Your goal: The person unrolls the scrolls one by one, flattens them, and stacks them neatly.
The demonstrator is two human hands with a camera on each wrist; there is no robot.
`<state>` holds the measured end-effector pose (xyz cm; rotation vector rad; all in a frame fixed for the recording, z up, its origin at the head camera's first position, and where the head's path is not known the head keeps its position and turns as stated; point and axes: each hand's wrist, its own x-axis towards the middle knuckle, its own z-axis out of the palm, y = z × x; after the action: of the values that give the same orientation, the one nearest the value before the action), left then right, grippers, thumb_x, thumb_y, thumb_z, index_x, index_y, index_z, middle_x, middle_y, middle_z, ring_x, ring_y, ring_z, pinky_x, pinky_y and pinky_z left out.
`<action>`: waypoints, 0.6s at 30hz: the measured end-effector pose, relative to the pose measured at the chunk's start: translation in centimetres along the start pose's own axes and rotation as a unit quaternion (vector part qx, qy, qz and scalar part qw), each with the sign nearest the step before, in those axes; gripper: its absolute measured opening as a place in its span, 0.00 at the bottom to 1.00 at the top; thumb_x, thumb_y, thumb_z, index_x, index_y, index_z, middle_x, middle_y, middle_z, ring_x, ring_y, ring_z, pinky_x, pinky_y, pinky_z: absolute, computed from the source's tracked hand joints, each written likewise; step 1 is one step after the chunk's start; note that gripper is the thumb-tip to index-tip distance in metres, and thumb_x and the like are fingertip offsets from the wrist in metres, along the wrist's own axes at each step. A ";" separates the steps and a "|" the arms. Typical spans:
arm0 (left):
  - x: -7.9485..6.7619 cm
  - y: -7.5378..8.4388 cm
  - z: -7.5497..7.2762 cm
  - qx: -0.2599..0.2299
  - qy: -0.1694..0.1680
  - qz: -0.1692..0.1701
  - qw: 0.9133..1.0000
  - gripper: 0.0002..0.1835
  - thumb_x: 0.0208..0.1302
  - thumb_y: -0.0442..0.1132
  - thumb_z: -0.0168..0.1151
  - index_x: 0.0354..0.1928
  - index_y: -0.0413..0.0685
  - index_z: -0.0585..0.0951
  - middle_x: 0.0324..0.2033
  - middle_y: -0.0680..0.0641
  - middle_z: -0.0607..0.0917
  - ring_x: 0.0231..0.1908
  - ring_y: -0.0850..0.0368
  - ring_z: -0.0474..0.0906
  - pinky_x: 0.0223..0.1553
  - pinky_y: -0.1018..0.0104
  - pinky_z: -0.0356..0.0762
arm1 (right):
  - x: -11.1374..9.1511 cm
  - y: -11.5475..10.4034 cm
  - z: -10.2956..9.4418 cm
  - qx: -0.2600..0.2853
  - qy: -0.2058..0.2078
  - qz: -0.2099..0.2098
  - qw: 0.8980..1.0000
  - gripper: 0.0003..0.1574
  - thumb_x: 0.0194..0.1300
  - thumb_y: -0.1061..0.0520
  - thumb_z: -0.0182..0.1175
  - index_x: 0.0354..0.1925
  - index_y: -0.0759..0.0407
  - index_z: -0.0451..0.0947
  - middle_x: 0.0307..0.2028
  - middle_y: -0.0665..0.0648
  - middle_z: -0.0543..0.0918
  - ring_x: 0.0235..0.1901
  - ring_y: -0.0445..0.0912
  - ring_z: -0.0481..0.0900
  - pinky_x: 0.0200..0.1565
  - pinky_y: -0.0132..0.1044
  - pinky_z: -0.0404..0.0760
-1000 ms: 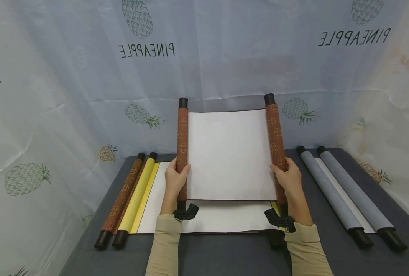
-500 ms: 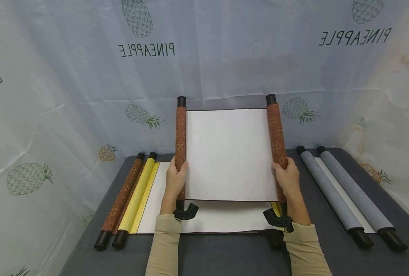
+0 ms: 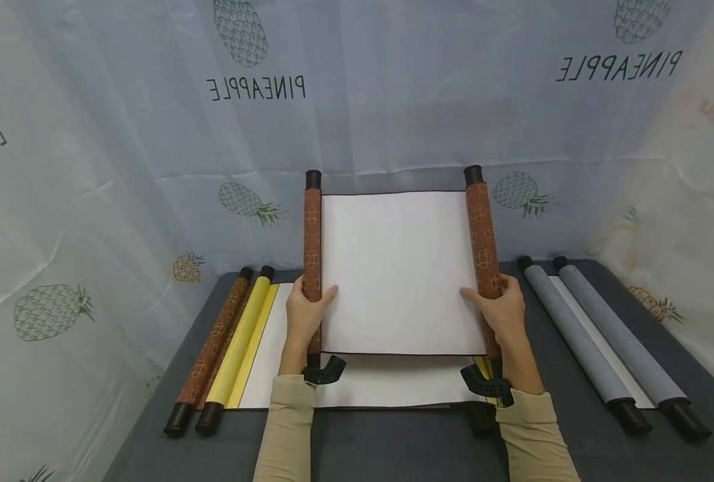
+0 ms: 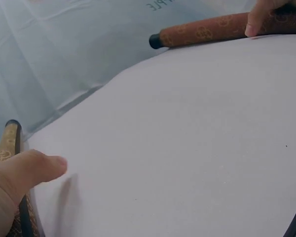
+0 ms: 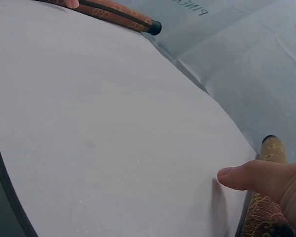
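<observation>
Scroll (image 3: 399, 271) stood spread between your hands, held up in front of the curtain (image 3: 405, 100), its white sheet (image 4: 153, 123) drawn out between two brown rollers. Your left hand (image 3: 304, 311) had its fingers wrapped behind the left roller (image 3: 312, 234), below the middle, the thumb stretched inward over the sheet; your right hand (image 3: 504, 311) gripped the right roller (image 3: 482, 234) likewise, its thumb pointing inward too. Much of your fingers' curl was hidden behind the rollers. The left roller stood nearly upright, while the right one leaned, its top tipped toward the left. The sheet's dark top edge ran almost level, just below the black knobs (image 3: 313, 179); its bottom edge crossed in front of the yellow scroll (image 3: 405, 381), which lay open on the table (image 3: 405, 448), but how high you held yours above it could not be told. Leftward, white paper separated your hand from the yellow roll (image 3: 243, 341), with the brown scroll (image 3: 215, 338) close beside that. Rightward, a strip of dark tabletop showed between your hand and the grey scroll (image 3: 578, 331). More tabletop ran toward you past the yellow scroll's near edge.
</observation>
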<state>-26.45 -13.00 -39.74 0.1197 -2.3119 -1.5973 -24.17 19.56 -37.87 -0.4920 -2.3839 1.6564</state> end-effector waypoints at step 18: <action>0.6 -0.7 -0.8 -0.004 -0.006 -0.030 1.000 0.47 0.53 0.43 0.73 0.70 0.37 0.58 0.66 0.32 0.68 0.67 0.35 0.65 0.63 0.40 0.69 | 0.3 0.4 -0.4 -0.016 -0.018 -0.006 1.000 0.50 0.63 0.55 0.62 0.72 0.68 0.48 0.66 0.75 0.63 0.62 0.66 0.68 0.61 0.61 0.70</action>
<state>-26.85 -14.16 -40.01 0.1798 -2.3313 -1.6415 -24.21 20.16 -38.05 -0.4571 -2.4381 1.6372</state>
